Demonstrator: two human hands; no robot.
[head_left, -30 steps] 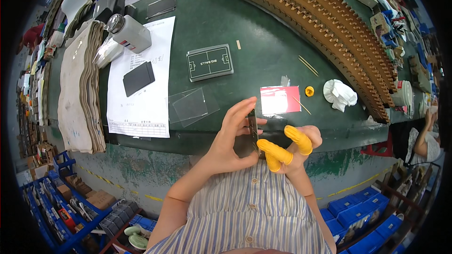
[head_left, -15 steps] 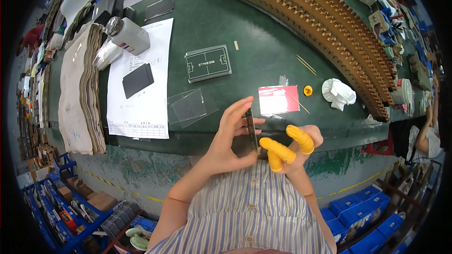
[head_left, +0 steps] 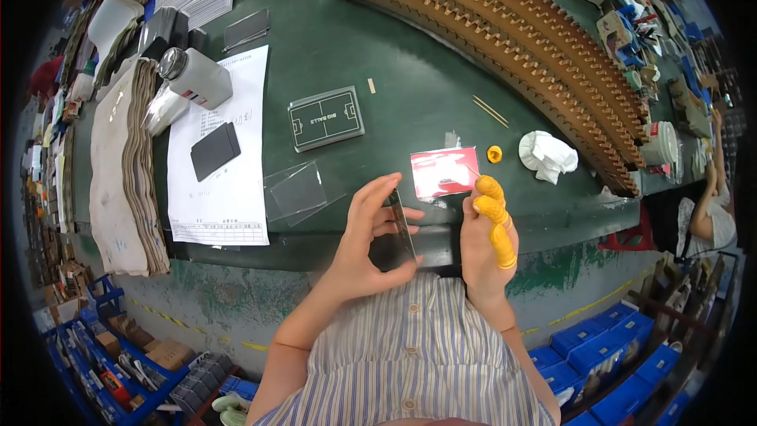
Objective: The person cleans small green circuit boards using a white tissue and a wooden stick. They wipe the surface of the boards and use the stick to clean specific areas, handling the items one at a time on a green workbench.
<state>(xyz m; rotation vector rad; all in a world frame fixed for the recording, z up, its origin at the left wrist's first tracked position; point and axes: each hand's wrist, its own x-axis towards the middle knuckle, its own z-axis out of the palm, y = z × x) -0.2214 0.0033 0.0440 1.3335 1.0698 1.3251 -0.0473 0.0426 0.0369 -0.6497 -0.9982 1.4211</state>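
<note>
Now the left hand (head_left: 364, 243) holds a dark glass panel (head_left: 397, 230) above the green surface (head_left: 394, 55) edge, while the right hand (head_left: 485, 241) (2 yellow finger covers) has drawn off it, grip empty, beside the red card (head_left: 443, 172).

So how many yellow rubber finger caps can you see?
3: two yellow finger caps worn on the right hand, and one loose cap on the green table beside the red card. More may be hidden.

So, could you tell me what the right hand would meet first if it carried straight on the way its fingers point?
Probably the red card: the right hand points up and slightly left, its yellow-capped fingertips just short of the card's edge, though height above the table is unclear.
</note>
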